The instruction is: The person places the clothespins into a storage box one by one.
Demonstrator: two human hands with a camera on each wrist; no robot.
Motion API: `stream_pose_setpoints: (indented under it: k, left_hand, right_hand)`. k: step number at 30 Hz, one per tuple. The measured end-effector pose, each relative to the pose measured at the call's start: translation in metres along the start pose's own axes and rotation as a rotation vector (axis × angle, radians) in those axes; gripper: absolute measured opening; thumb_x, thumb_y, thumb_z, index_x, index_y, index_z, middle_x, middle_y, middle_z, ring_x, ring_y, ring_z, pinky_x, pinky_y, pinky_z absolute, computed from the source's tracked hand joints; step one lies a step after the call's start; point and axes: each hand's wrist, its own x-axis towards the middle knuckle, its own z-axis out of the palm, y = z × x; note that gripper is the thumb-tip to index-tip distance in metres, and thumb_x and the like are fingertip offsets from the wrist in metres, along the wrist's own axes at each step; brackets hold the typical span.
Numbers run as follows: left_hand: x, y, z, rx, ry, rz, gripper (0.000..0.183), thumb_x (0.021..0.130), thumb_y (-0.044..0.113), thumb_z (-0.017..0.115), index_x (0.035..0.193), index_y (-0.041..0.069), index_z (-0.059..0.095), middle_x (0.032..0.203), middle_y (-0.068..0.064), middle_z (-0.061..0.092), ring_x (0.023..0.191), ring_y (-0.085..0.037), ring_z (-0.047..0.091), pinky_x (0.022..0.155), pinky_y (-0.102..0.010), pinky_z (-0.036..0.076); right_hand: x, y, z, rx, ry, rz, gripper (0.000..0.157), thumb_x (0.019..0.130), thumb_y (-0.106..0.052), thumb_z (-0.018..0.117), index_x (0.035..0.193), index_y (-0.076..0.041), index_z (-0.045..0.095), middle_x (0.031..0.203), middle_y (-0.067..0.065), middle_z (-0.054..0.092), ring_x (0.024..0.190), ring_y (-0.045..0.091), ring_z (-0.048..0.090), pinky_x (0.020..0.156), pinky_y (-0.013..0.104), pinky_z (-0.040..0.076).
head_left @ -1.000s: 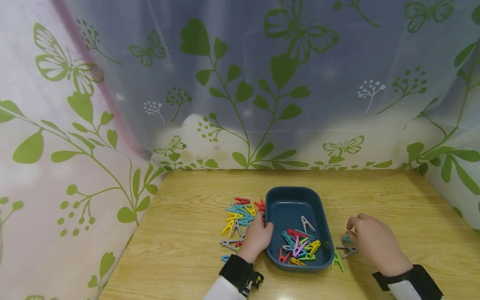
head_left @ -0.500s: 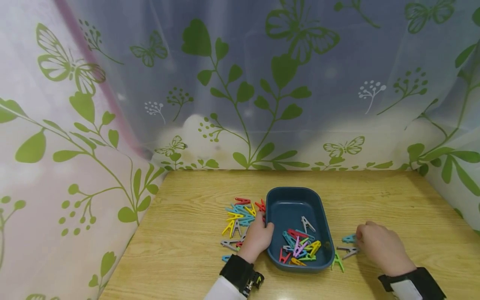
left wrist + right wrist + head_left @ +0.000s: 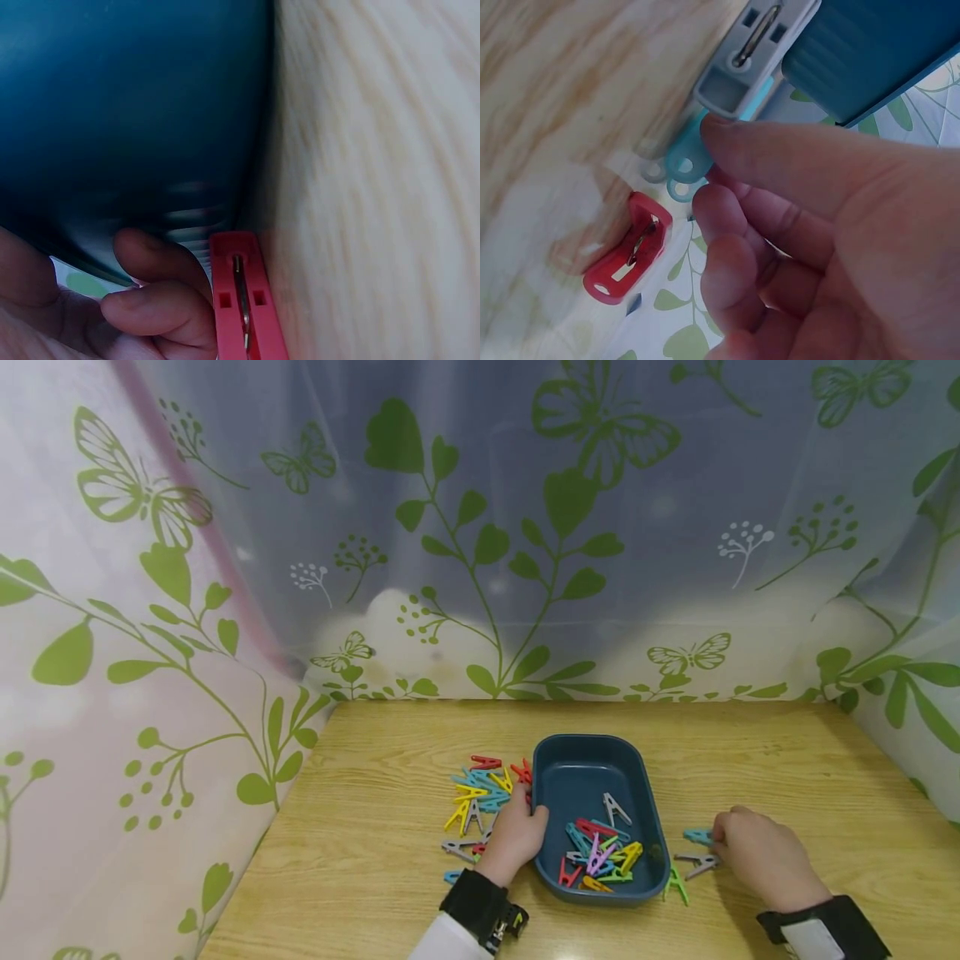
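A dark blue plastic bin (image 3: 588, 785) stands on the table, with a mix of coloured clothespins in its near half. My left hand (image 3: 513, 831) grips the bin's left wall, thumb at the rim; a pink-red clothespin (image 3: 244, 292) lies beside its fingers in the left wrist view. Right of the bin, my right hand (image 3: 765, 856) pinches a teal clothespin (image 3: 692, 154) between thumb and index finger, low over the wood. Close by are a grey clothespin (image 3: 697, 864) and a green clothespin (image 3: 675, 885). A red clothespin (image 3: 630, 251) under the right hand shows only in the right wrist view.
Left of the bin lies a loose pile of clothespins (image 3: 480, 792) in yellow, teal, red and grey, partly behind the left hand. The wooden table (image 3: 390, 735) meets a leaf-and-butterfly printed curtain (image 3: 480, 568) at the back and sides.
My right hand has come down and slightly right, its fingertips now on the teal clothespin. The left hand and the bin have stayed in place.
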Motion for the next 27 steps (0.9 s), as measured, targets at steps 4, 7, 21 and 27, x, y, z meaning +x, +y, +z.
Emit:
stream_pose_setpoints:
  k: [4,7,21,27]
  left_hand:
    - [0.0,0.0,0.0,-0.001,0.001,0.002,0.042,0.104,0.02,0.05,0.141,0.001,0.047,0.094,-0.009,0.06,0.083,-0.019,0.058,0.07,-0.033,0.046]
    - [0.0,0.0,0.0,0.0,0.003,0.011,0.042,0.104,0.02,0.05,0.141,0.0,0.047,0.091,-0.01,0.059,0.081,-0.02,0.058,0.068,-0.033,0.045]
    - [0.0,0.001,-0.001,0.006,-0.001,0.003,0.041,0.104,0.02,0.05,0.14,0.0,0.047,0.1,-0.012,0.062,0.088,-0.02,0.06,0.074,-0.036,0.05]
    - [0.0,0.001,-0.001,0.003,-0.009,-0.001,0.042,0.104,0.02,0.05,0.141,0.0,0.046,0.097,-0.011,0.061,0.085,-0.02,0.06,0.071,-0.035,0.049]
  right_hand:
    - [0.001,0.001,0.001,0.003,-0.001,0.002,0.01,0.085,-0.008,0.08,0.083,-0.004,0.071,0.077,0.004,0.058,0.065,0.015,0.053,0.058,0.037,0.049]
    - [0.0,0.001,0.0,0.02,0.0,0.011,0.009,0.087,-0.008,0.078,0.084,-0.003,0.071,0.077,0.004,0.058,0.065,0.016,0.053,0.057,0.036,0.048]
    - [-0.016,-0.03,-0.021,-0.001,0.359,-0.125,0.014,0.081,-0.01,0.086,0.081,-0.005,0.072,0.071,0.0,0.056,0.056,0.009,0.049,0.049,0.028,0.042]
    - [-0.022,-0.054,-0.031,-0.004,0.497,-0.254,0.019,0.075,-0.012,0.09,0.079,-0.011,0.072,0.072,-0.004,0.056,0.057,0.004,0.045,0.05,0.025,0.038]
